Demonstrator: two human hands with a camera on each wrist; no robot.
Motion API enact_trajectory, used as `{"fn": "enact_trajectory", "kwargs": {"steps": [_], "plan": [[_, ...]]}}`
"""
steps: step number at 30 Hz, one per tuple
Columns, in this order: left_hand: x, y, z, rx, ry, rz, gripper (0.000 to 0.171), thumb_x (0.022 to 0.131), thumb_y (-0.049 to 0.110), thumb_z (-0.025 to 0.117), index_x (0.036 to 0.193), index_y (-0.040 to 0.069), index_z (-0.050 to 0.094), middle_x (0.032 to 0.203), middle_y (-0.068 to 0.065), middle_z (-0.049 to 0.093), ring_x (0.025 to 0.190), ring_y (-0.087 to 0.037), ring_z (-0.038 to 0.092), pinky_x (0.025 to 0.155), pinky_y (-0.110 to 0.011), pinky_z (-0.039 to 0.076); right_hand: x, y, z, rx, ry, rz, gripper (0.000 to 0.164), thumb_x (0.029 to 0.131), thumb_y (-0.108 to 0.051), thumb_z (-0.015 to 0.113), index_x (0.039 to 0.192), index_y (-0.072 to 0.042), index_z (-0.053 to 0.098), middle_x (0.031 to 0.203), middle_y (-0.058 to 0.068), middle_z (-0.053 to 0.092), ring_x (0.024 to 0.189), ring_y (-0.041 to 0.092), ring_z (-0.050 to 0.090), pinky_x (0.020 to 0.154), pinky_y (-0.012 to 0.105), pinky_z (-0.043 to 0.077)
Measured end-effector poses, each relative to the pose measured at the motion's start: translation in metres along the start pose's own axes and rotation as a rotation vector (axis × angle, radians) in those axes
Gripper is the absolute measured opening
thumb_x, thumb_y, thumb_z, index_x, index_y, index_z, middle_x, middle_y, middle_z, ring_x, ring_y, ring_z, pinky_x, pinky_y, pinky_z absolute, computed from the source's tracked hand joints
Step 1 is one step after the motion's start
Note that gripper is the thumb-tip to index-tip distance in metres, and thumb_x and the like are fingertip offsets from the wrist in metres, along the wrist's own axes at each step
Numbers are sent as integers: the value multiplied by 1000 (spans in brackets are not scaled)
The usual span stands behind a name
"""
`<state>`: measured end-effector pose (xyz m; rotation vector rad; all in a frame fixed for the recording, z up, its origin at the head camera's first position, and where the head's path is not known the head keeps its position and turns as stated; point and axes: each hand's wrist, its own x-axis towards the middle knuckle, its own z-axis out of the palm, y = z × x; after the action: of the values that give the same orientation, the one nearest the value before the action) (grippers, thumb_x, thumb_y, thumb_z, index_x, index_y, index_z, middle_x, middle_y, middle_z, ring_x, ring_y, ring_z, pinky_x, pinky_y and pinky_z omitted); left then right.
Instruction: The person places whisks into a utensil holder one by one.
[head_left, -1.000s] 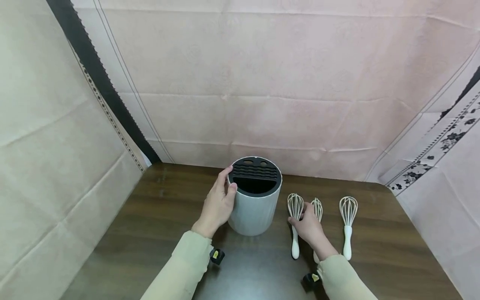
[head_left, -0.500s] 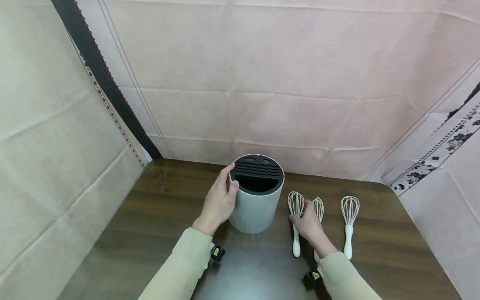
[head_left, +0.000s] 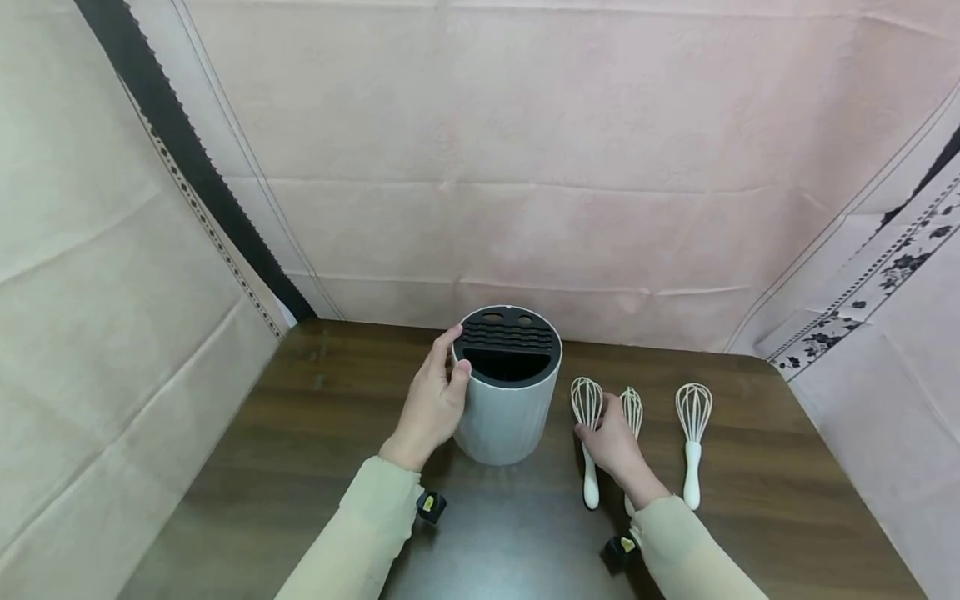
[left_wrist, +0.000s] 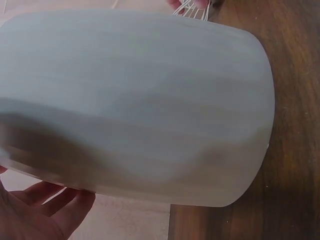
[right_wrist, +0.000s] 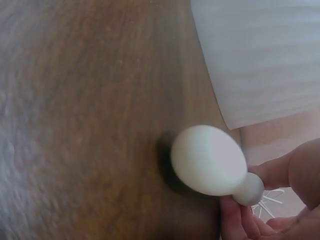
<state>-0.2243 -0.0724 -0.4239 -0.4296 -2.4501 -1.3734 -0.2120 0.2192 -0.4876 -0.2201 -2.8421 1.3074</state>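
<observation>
A white cylindrical utensil holder (head_left: 501, 429) with a black slotted lid stands upright on the table. My left hand (head_left: 427, 408) holds its left side, fingers near the rim and thumb on the front; the left wrist view shows the fingers (left_wrist: 70, 210) against the white wall. To the right, my right hand (head_left: 617, 442) pinches the leftmost whisk (head_left: 590, 487) around the base of its wires. That whisk's white handle (right_wrist: 207, 160) points toward the right wrist camera. Partly hidden beneath my right hand is a second whisk (head_left: 632, 407). A third whisk (head_left: 692, 467) lies farther right, untouched.
The brown wooden table (head_left: 315, 467) has rounded far corners. Pale cloth hangs (head_left: 510, 150) close behind its back edge, and more cloth (head_left: 112, 350) flanks the left side. A floral-bordered cloth (head_left: 892, 400) hangs at the right.
The head view shifts slightly. Both hands keep their places on the holder and the leftmost whisk, and no thing has visibly moved on the table.
</observation>
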Motion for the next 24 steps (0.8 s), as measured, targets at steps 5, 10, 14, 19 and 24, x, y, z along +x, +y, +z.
{"fn": "enact_trajectory", "kwargs": {"steps": [5, 10, 14, 19, 24], "plan": [[0, 0, 0, -7, -11, -4, 50, 103, 44, 38, 150, 38, 22, 150, -4, 36, 122, -27, 49, 94, -55, 44, -3, -4, -13, 62, -18, 4, 71, 91, -13, 63, 146, 2, 21, 98, 16, 53, 84, 26, 55, 66, 33, 46], [0, -2, -1, -11, -4, -17, 49, 103, 45, 37, 150, 39, 22, 150, -3, 36, 120, -26, 50, 95, -54, 44, -11, -21, -38, 84, 24, -1, 74, 91, -23, 63, 148, -1, 21, 100, 15, 60, 84, 24, 58, 67, 33, 46], [-2, -2, 0, -7, 1, -30, 49, 103, 45, 38, 149, 39, 23, 149, -2, 37, 118, -25, 52, 94, -54, 44, -18, -33, -59, 181, 36, -17, 76, 93, -27, 63, 150, -3, 19, 106, 19, 60, 80, 23, 61, 65, 35, 51], [-1, 1, 0, 2, 9, -25, 50, 102, 47, 37, 150, 39, 23, 149, -2, 37, 119, -26, 51, 93, -55, 45, -22, -40, -80, 230, 35, -87, 77, 96, -28, 61, 151, -1, 14, 112, 24, 59, 86, 23, 63, 69, 35, 54], [-2, 0, 1, 4, 10, -28, 49, 102, 48, 35, 149, 40, 22, 150, -1, 36, 120, -26, 51, 93, -55, 45, -23, -46, -89, 271, 67, -107, 76, 96, -25, 60, 149, 0, 12, 113, 25, 59, 86, 13, 63, 70, 32, 54]]}}
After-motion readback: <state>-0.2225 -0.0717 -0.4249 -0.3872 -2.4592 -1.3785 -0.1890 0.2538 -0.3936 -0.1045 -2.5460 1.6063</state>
